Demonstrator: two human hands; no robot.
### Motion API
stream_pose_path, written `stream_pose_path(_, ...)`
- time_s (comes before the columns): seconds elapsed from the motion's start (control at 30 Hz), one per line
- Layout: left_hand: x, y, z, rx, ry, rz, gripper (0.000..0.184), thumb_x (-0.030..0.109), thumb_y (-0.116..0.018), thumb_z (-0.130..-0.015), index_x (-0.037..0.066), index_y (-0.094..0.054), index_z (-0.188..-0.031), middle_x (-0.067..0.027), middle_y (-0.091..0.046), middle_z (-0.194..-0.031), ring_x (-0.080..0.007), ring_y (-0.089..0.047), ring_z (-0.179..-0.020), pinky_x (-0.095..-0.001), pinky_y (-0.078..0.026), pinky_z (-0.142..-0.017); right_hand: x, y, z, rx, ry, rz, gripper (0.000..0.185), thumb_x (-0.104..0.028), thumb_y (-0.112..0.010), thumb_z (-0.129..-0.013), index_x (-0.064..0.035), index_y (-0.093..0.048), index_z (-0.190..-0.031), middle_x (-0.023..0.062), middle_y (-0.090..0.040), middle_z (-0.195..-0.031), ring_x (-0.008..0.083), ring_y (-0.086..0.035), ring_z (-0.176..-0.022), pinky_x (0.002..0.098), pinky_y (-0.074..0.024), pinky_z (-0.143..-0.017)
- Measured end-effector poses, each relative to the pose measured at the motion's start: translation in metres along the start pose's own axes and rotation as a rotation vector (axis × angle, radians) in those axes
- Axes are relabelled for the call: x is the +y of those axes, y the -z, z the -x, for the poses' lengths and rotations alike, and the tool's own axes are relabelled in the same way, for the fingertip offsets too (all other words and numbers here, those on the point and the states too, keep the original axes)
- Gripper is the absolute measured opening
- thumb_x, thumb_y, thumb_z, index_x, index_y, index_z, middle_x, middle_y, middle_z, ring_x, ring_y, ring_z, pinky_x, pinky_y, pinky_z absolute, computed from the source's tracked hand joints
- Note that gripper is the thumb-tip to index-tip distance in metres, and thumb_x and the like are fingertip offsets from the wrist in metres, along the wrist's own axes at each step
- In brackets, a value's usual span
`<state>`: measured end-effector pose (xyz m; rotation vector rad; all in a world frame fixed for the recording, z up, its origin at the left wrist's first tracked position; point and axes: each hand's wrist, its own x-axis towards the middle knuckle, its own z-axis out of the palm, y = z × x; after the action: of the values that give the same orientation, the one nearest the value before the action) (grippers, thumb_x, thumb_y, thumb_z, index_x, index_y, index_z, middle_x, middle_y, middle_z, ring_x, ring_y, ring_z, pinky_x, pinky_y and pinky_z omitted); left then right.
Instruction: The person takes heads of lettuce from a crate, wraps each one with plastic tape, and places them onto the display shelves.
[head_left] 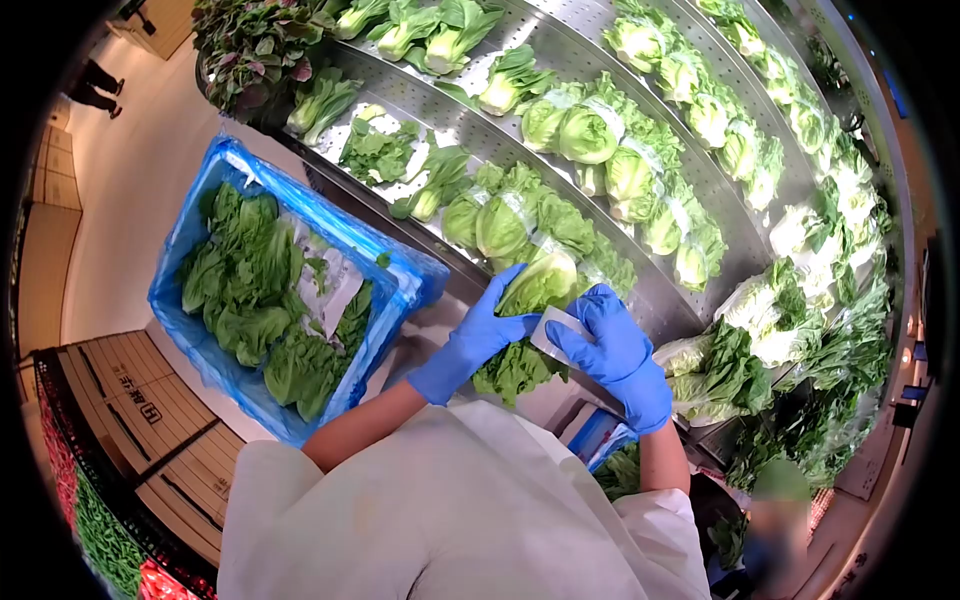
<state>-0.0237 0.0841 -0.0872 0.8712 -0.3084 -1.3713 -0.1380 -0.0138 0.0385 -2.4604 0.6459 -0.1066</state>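
Observation:
My left hand (pixel 482 332), in a blue glove, is closed around a green lettuce (pixel 541 283) at the front edge of the shelf. Its loose leaves hang below my fingers. In my right hand (pixel 618 350), also gloved in blue, is a white band-like piece (pixel 560 334) pressed against the lettuce; whether it is a paper strip or a small roll I cannot make out. Just beyond my hands stand banded lettuce heads (pixel 505 222) on the lowest tier. Part of the held lettuce is hidden behind my fingers.
A blue plastic-lined crate (pixel 405 270) with loose lettuces stands at the left. Stepped metal shelves (pixel 470 120) carry bok choy and lettuces; napa cabbages (pixel 760 315) are at the right. Cardboard boxes (pixel 150 400) lie lower left. Another person (pixel 780 510) is at lower right.

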Motion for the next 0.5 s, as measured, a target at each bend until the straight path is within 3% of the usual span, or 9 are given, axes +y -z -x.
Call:
stream_pose_path(0.23, 0.030, -0.004, 0.016, 0.100, -0.020, 0.063, 0.077, 0.000, -0.068, -0.074, 0.007, -0.023, -0.136, -0.0107, -0.044, -0.124, -0.0164, -0.048, -0.108, -0.0259, -0.042, -0.090, 0.005, 0.001, 0.007, -0.064, -0.016, -0.199, 0.024, -0.021, -0.066, -0.074, -0.0005, -0.057, -0.082, 0.0149, -0.051, -0.081, 0.0305, -0.048, -0.079, 0.0369, -0.0401, -0.071)
stream_pose_path(0.3, 0.036, -0.005, 0.019, 0.115, -0.079, 0.044, 0.079, 0.001, -0.070, -0.073, 0.007, -0.023, -0.136, -0.0112, -0.044, -0.124, -0.0168, -0.048, -0.108, -0.0264, -0.042, -0.090, 0.006, -0.002, 0.011, -0.008, 0.034, -0.499, 0.021, -0.012, -0.066, -0.073, 0.0002, -0.056, -0.088, 0.0137, -0.053, -0.089, 0.0289, -0.050, -0.087, 0.0354, -0.0402, -0.078)
stream_pose_path(0.43, 0.044, -0.005, 0.023, 0.183, -0.309, -0.203, 0.085, 0.006, -0.075, -0.069, 0.006, -0.023, -0.136, -0.0123, -0.043, -0.125, -0.0185, -0.046, -0.111, -0.0290, -0.040, -0.092, -0.005, -0.006, 0.019, 0.126, -0.005, -0.528, 0.027, -0.006, -0.066, -0.072, 0.0011, -0.055, -0.096, 0.0137, -0.054, -0.097, 0.0284, -0.051, -0.097, 0.0355, -0.0392, -0.084)
stream_pose_path(0.5, 0.047, -0.008, 0.025, 0.171, -0.376, -0.291, 0.087, 0.008, -0.076, -0.067, 0.006, -0.023, -0.136, -0.0127, -0.042, -0.125, -0.0191, -0.045, -0.112, -0.0296, -0.040, -0.093, -0.011, -0.007, 0.018, 0.171, 0.102, -0.334, 0.033, -0.003, -0.067, -0.070, 0.0017, -0.054, -0.100, 0.0146, -0.054, -0.098, 0.0313, -0.050, -0.098, 0.0377, -0.0390, -0.086)
